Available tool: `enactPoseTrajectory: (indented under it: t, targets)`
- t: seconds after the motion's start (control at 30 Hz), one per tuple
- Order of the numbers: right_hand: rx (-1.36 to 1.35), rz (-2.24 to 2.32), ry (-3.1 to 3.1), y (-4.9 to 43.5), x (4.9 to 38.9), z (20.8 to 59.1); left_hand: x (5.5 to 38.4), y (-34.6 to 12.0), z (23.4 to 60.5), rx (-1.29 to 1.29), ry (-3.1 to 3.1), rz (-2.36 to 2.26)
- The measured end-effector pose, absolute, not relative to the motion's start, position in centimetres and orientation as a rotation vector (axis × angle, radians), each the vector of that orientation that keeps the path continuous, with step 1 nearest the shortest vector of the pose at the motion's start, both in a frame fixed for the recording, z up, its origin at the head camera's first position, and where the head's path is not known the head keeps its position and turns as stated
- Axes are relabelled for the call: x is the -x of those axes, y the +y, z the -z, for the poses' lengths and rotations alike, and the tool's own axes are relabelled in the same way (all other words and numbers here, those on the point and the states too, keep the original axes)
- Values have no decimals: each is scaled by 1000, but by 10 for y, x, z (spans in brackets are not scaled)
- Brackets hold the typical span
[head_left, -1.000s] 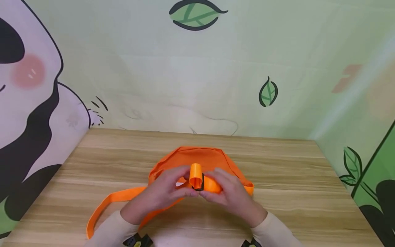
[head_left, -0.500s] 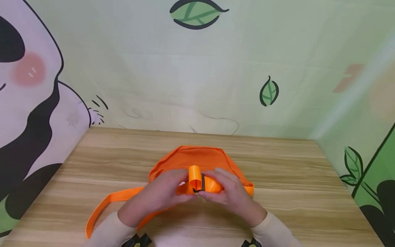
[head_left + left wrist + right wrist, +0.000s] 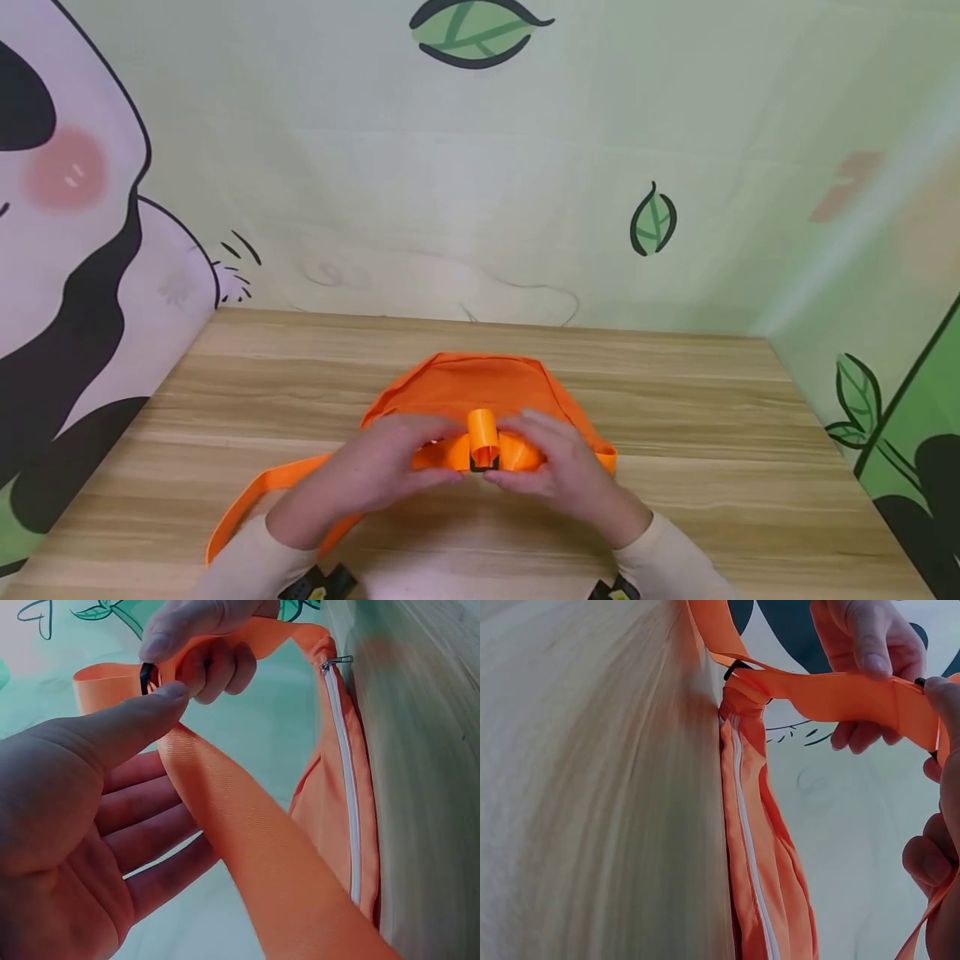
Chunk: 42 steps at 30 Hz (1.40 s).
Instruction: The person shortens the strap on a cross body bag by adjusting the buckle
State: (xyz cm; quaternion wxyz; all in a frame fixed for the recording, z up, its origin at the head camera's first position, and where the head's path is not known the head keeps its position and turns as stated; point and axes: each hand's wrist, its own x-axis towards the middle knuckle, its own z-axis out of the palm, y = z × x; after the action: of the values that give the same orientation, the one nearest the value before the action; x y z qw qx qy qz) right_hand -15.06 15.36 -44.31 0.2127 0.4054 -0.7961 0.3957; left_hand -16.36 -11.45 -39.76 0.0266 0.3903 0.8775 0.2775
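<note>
An orange waist bag (image 3: 487, 379) lies on the table, its white zipper (image 3: 343, 772) on show in the left wrist view. Above its near side, both hands hold its orange webbing strap (image 3: 825, 694). My left hand (image 3: 382, 458) pinches the strap between thumb and fingers, left of a black slider buckle (image 3: 483, 467). The thumb and fingers of my right hand (image 3: 558, 467) grip the strap at the slider's right side. A folded strap loop (image 3: 482, 429) stands up out of the slider between the hands. The right wrist view cuts off most of the right hand.
The wooden table (image 3: 712, 483) meets a printed backdrop (image 3: 337, 208) with a panda and leaves at its back and sides. A long run of strap (image 3: 247, 508) curves out on the table to the left, passing near the left sleeve (image 3: 255, 558).
My left hand has shifted left along the strap, so more webbing shows between it and the slider. The slider and loop have turned and sunk slightly. The right hand stays nearly in place.
</note>
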Motion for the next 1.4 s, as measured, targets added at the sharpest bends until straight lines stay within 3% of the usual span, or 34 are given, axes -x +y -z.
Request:
enactPoseTrajectory:
  t: [0.8, 1.13, 1.4]
  targets:
    - [-1058, -1274, -2188, 186, 153, 438, 171, -176, 386, -1101, 2780, -711]
    - [-961, -1281, -2309, 169, 150, 439, 166, -116, 402, -1041, 2630, -994]
    - [-988, -1203, -2379, 170, 147, 439, 166, -95, 406, -1179, 2682, -1138]
